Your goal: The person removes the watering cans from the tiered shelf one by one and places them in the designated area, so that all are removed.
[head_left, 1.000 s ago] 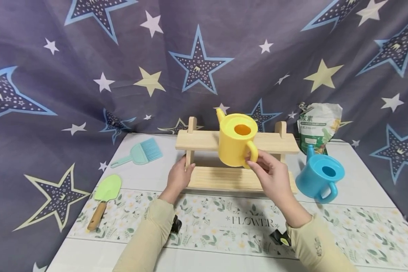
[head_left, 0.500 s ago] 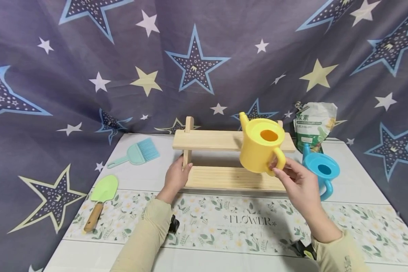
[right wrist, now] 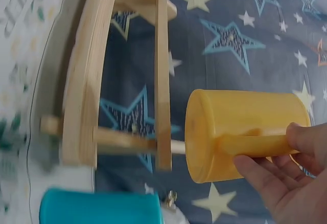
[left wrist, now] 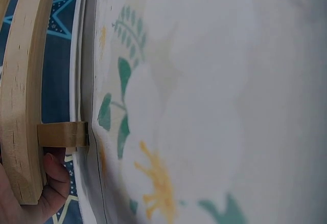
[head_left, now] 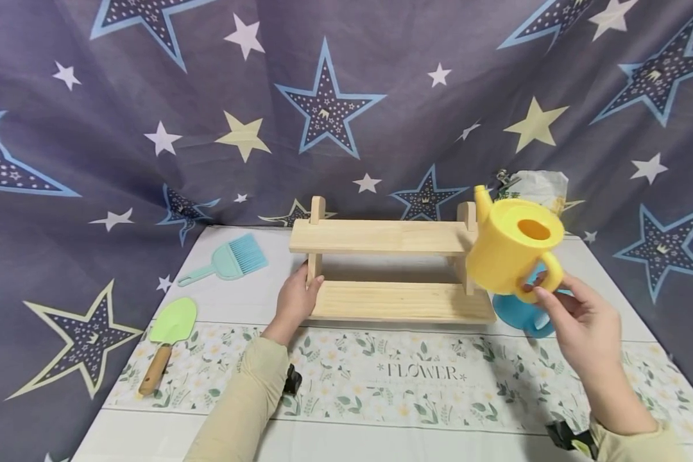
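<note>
A yellow watering can [head_left: 499, 247] hangs in the air at the shelf's right end, its spout up and tilted left. My right hand [head_left: 591, 327] pinches its handle, as the right wrist view [right wrist: 291, 173] also shows. My left hand [head_left: 296, 298] grips the left upright of a two-tier wooden shelf [head_left: 381, 237]. In the left wrist view, fingers [left wrist: 57, 178] curl round the end of a wooden board. Behind the yellow can stands a blue watering can [head_left: 511, 310], mostly hidden in the head view; its side shows in the right wrist view.
On the left of the table lie a mint dustpan with a brush [head_left: 231, 258] and a green trowel [head_left: 173, 321] with a wooden handle. A clipped white bag [head_left: 539, 186] stands at the back right. A star-printed curtain [head_left: 208, 96] hangs behind the table.
My right hand has carried the yellow watering can to the right, from in front of the shelf's middle to its right end, over the blue can. My left hand keeps its grip on the shelf.
</note>
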Action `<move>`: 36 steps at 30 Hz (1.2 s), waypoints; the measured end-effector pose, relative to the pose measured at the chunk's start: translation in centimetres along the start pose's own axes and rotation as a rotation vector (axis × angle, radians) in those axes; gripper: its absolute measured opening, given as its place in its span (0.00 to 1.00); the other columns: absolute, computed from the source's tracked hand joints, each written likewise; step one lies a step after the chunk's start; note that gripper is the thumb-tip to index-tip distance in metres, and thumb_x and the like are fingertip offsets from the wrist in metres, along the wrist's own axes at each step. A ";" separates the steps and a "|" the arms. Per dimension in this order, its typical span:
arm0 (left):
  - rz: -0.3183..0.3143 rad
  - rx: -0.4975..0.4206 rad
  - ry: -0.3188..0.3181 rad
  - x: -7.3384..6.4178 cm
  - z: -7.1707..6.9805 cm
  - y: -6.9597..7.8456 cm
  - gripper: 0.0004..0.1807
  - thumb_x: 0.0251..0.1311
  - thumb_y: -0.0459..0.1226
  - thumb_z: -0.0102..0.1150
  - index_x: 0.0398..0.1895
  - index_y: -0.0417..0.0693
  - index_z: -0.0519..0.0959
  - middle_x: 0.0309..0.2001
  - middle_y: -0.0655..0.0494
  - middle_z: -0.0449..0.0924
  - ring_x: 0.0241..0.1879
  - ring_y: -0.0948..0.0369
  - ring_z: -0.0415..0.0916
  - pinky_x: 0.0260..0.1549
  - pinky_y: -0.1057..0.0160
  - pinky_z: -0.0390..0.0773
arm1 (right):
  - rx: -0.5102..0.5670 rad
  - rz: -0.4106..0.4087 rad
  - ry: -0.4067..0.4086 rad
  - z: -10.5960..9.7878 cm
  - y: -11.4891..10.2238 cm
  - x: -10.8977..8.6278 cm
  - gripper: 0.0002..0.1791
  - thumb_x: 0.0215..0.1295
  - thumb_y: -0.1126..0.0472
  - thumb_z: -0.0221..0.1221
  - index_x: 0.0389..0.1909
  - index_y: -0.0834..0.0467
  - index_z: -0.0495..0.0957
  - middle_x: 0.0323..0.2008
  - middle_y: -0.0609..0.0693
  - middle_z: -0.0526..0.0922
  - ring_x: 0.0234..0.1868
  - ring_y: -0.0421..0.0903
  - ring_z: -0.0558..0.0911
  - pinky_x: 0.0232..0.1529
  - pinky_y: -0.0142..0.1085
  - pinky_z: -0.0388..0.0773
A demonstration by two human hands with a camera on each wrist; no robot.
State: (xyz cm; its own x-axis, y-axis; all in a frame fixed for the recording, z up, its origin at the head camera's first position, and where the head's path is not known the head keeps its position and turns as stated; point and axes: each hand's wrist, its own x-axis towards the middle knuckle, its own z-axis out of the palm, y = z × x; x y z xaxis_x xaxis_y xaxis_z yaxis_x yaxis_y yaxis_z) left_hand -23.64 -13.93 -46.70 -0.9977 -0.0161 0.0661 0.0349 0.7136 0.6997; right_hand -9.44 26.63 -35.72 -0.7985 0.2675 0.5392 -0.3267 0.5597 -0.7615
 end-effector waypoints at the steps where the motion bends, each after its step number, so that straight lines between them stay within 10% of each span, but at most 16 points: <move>1: 0.000 0.001 0.001 0.0 0.0 0.0 0.28 0.72 0.45 0.52 0.69 0.42 0.65 0.61 0.41 0.74 0.58 0.45 0.73 0.58 0.46 0.70 | -0.012 0.008 0.014 -0.5 0.3 0.1 0.18 0.62 0.74 0.62 0.54 0.66 0.80 0.39 0.30 0.82 0.35 0.25 0.83 0.28 0.17 0.74; 18: -0.011 -0.004 -0.009 0.0 -0.1 0.0 0.28 0.72 0.45 0.50 0.70 0.42 0.64 0.63 0.41 0.72 0.61 0.45 0.71 0.60 0.46 0.68 | -0.163 0.110 0.241 -7.0 5.2 1.3 0.21 0.68 0.67 0.58 0.62 0.58 0.75 0.48 0.38 0.80 0.41 0.21 0.78 0.43 0.15 0.72; 36: -0.019 -0.006 -0.013 -0.1 -0.1 0.1 0.28 0.72 0.45 0.51 0.69 0.42 0.64 0.62 0.41 0.73 0.60 0.45 0.71 0.60 0.46 0.68 | -0.089 0.416 0.314 -8.8 10.8 1.5 0.22 0.71 0.64 0.55 0.65 0.55 0.72 0.49 0.38 0.78 0.53 0.29 0.77 0.44 0.13 0.69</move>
State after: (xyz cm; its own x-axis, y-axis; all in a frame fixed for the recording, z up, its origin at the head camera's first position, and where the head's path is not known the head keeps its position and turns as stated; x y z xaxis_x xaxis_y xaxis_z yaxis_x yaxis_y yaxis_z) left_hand -23.53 -13.94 -46.59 -0.9988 -0.0203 0.0436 0.0164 0.7091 0.7049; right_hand -9.68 39.94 -39.96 -0.6572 0.6958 0.2898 0.0408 0.4167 -0.9081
